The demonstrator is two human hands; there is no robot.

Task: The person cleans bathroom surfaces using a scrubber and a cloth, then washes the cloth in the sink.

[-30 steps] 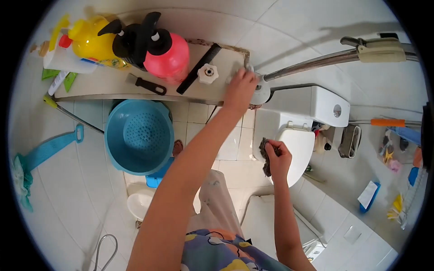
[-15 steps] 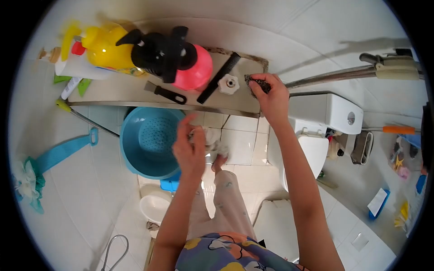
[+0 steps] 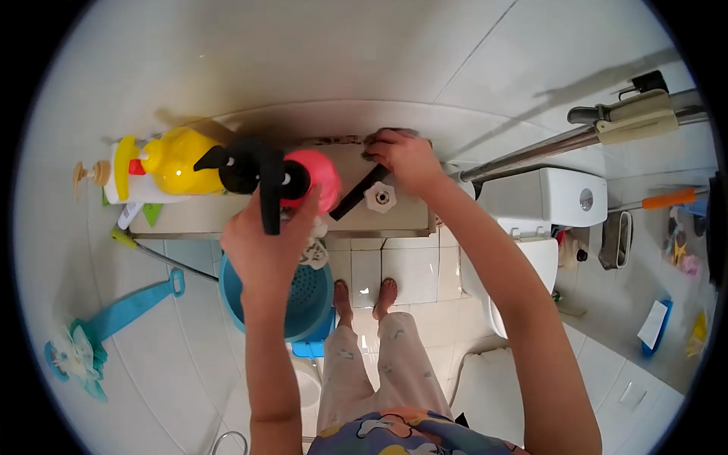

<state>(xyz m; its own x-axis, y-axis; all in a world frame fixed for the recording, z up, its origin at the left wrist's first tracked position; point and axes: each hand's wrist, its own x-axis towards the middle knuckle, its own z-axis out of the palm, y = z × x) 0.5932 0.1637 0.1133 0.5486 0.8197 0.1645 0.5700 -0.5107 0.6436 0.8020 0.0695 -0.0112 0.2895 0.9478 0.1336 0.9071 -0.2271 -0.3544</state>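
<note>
Nearest the wearer, well short of the pink bottle [image 3: 324, 171]: pale patterned trousers [image 3: 387, 364], with two feet [image 3: 387, 292] on the floor tiles. A blue basin [image 3: 322, 303] sits lower than the pink bottle and on the wearer's side of it, partly covered from view by the forearm.

The left hand [image 3: 264, 239] is at the front of the pink bottle, thumb extended across its near side, under the black pump nozzle. A white crumpled cloth [image 3: 313, 252] shows beside the thumb, below the bottle. Whether the fingers are clamped on bottle, cloth or both cannot be told — the palm is turned away.

The pink bottle itself stands upright on a ledge [image 3: 406, 212]. Immediately left of it, a black bottle [image 3: 241, 155]; farther left, a yellow bottle [image 3: 186, 163]. To its right, a white knob [image 3: 381, 198] and, between the two, a black comb [image 3: 360, 195] lying aslant. Well to the right, a white toilet [image 3: 542, 199].

Beyond and right of the pink bottle, at the rear of the ledge, the right hand [image 3: 402, 158] is closed over a dark scrubber [image 3: 369, 156] (only its edges are visible). Farthest, behind the bottle: the tiled wall [image 3: 341, 61].
</note>
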